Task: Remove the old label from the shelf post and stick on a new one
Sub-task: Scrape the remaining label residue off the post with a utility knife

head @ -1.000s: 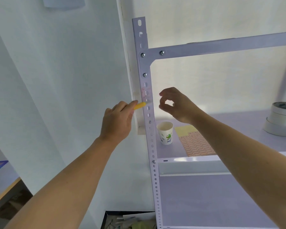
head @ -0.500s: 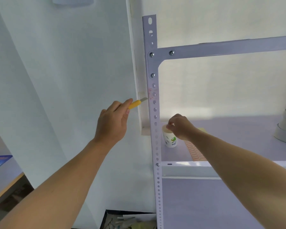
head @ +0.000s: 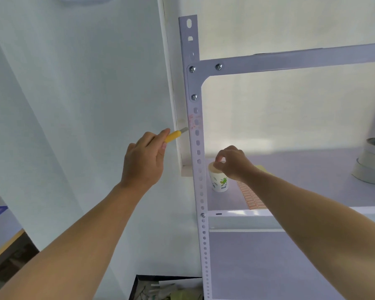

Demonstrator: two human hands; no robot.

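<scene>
The white perforated shelf post [head: 198, 148] carries faint pink scraps of the old label [head: 193, 121] just below its bracket. My left hand [head: 144, 161] grips a yellow utility knife [head: 175, 135], its short blade pointing at the post just under the label scraps. My right hand [head: 232, 163] hovers over the rim of a white paper cup [head: 219, 180] on the shelf, fingertips pinched together; whether they hold a peeled scrap I cannot tell. A sheet of orange labels [head: 250, 197] lies on the shelf behind my right forearm, partly hidden.
Rolls of white tape [head: 371, 163] are stacked at the right end of the shelf [head: 312, 169]. A wall corner stands just left of the post. A dark bin with scraps [head: 167, 289] sits on the floor below. A table edge [head: 2, 245] shows at the far left.
My right hand dropped from beside the label spot on the post down to the cup's rim. The left hand drew the knife slightly away from the post and holds it there.
</scene>
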